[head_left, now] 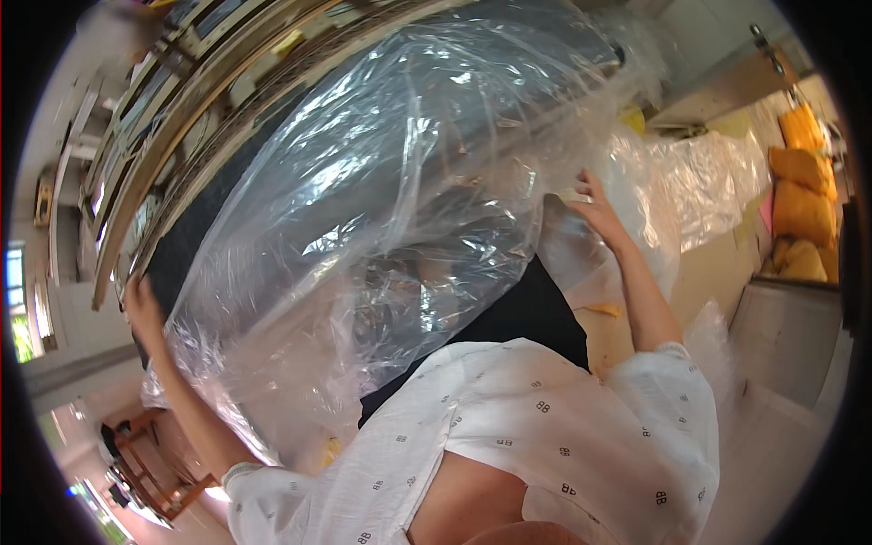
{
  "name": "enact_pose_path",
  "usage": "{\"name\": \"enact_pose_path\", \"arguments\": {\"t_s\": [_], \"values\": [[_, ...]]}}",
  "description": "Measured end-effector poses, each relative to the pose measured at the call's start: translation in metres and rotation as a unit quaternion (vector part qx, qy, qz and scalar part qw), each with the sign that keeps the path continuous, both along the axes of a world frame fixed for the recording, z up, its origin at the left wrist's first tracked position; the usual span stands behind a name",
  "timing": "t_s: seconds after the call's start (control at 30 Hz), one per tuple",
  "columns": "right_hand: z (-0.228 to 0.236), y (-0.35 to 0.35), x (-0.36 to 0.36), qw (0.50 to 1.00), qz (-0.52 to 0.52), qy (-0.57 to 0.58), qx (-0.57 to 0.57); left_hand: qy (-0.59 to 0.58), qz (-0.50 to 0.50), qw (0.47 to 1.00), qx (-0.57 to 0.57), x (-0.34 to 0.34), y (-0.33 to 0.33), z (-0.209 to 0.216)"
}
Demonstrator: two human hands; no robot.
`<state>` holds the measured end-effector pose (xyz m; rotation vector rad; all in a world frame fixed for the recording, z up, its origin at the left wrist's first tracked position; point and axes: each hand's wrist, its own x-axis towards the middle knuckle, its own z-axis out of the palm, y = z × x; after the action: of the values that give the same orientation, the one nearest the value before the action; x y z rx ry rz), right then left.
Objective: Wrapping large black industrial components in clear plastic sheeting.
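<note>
A large clear plastic sheet (363, 182), wrinkled and shiny, lies over a broad dark panel (182, 245) in front of me. At the panel's left end, my left hand (145, 313) is against its edge, beside the plastic; how its fingers are bent is not clear. My right hand (598, 211) is raised over the right part of the plastic, its fingers apart and holding nothing I can see. Between that hand and the sheet shows a small dark pointed corner (554, 213). The plastic hangs down toward my black trousers (527, 313).
Long wooden strips (173, 154) run along the far left side. At the right, silvery wrapped material (708, 186) lies near yellow-orange bundles (804, 213) above a grey cabinet (781, 336). A wooden chair (150, 463) stands at the lower left. More clear plastic (713, 350) hangs beside my right arm.
</note>
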<state>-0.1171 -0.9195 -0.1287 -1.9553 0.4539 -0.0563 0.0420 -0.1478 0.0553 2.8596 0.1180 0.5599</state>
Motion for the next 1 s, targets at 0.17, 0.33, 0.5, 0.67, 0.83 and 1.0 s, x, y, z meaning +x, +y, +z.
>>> {"name": "enact_pose_path", "arguments": {"t_s": [0.17,0.33,0.5,0.67,0.83,1.0], "values": [[-0.02,0.026,0.054,0.945,-0.052,0.008,0.323,-0.051,-0.241,0.966,-0.081,0.011,-0.299,-0.004],[-0.001,-0.022,0.075,0.844,-0.314,-0.069,0.428,-0.079,-0.263,0.942,-0.191,0.026,-0.329,-0.014],[0.132,-0.167,0.105,0.861,-0.241,-0.308,-0.324,-0.049,-0.218,0.945,-0.239,0.017,-0.321,-0.01],[0.243,-0.197,0.171,0.675,-0.239,-0.344,-0.607,-0.03,-0.213,0.941,-0.262,0.018,-0.315,-0.012],[0.211,-0.039,0.178,0.839,0.102,-0.355,-0.399,0.052,-0.115,0.965,-0.228,-0.044,-0.239,-0.003],[0.165,0.048,0.135,0.772,0.282,-0.256,-0.509,0.05,-0.009,0.974,-0.221,-0.101,-0.086,-0.005]]}}
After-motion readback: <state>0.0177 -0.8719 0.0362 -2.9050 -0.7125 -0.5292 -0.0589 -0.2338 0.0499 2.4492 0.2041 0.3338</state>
